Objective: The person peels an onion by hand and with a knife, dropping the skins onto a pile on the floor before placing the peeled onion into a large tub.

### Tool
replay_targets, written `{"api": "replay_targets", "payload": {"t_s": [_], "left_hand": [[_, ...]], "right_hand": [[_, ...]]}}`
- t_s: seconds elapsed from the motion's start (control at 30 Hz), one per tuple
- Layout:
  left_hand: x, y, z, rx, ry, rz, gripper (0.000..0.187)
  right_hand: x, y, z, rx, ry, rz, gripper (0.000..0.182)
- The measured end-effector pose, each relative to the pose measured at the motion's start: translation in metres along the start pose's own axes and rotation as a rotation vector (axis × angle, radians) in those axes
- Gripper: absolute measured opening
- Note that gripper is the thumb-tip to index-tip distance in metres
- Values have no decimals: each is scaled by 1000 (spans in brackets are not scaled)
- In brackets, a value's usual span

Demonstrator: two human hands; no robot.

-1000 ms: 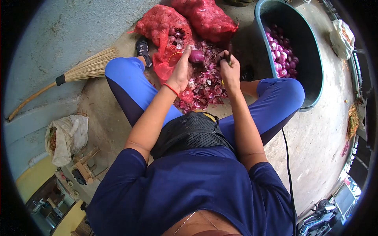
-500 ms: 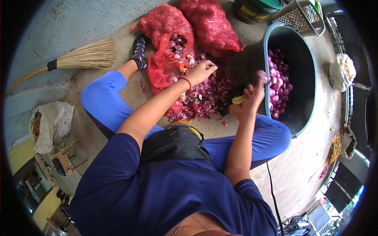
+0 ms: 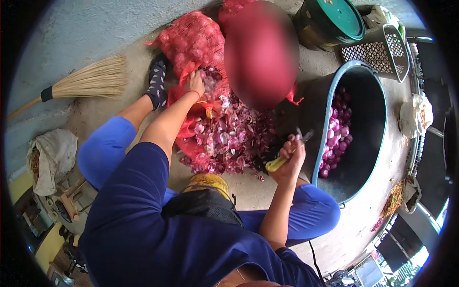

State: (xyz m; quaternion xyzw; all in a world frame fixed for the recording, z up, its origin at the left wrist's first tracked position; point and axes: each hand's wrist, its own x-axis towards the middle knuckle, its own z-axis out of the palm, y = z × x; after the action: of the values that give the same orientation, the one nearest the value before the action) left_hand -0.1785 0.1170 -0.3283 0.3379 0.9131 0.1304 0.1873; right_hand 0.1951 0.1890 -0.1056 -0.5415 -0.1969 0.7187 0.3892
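My left hand point(image 3: 196, 83), with a red band at the wrist, reaches into the mouth of a red net bag point(image 3: 189, 40) of onions; its fingertips are partly hidden. My right hand point(image 3: 291, 155) is closed around the yellow-green handle of a knife point(image 3: 275, 164), its blade pointing up toward the tub. Purple onion skins point(image 3: 234, 131) lie heaped on the floor between my legs. To the right, a large dark tub point(image 3: 377, 158) with a blue-grey rim holds many shiny purple onions point(image 3: 339, 134).
A second red net bag point(image 3: 234, 8) is mostly covered by a blurred oval. Behind the tub stand a green-lidded bucket point(image 3: 342, 19) and a perforated grey basket point(image 3: 370, 53). A broom point(image 3: 91, 79) and a whitish sack point(image 3: 55, 158) are at the left.
My left hand has moved left from above the skins into the bag. The onion held in my right hand is gone from it; that hand has drawn back from the tub rim. The view has shifted.
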Motion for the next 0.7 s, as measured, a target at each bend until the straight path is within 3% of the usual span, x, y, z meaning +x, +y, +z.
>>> {"api": "replay_targets", "payload": {"t_s": [0.13,0.23,0.33,0.37,0.47,0.5,0.53,0.6,0.63,0.67,0.7], "left_hand": [[13,15,-10,260,-76,-40,54],[21,6,-6,182,-177,-64,63],[2,18,-23,95,-147,-145,72],[-2,14,-20,-39,-112,-170,82],[-15,-2,-6,-432,-44,-69,74],[-37,31,-34,-1293,-165,-288,60],[-40,32,-36,-1416,-105,-260,51],[-52,39,-59,-1272,-262,-223,53],[-57,45,-78,-552,9,240,59],[-73,48,-96,-259,80,304,57],[-84,53,-112,-194,100,350,58]], "right_hand": [[-6,5,17,-68,-89,118,14],[-11,8,25,-89,-100,176,17],[-18,5,31,-143,-132,226,23],[-20,4,33,-180,-150,226,25],[-28,13,33,-330,-218,191,32],[-30,14,35,-356,-189,181,32],[-34,15,39,-382,-159,173,32],[-45,14,43,-416,-222,86,40],[-48,15,43,-444,-298,35,42],[-53,16,42,-470,-374,-14,45],[-59,22,42,-476,-391,-50,45]]}}
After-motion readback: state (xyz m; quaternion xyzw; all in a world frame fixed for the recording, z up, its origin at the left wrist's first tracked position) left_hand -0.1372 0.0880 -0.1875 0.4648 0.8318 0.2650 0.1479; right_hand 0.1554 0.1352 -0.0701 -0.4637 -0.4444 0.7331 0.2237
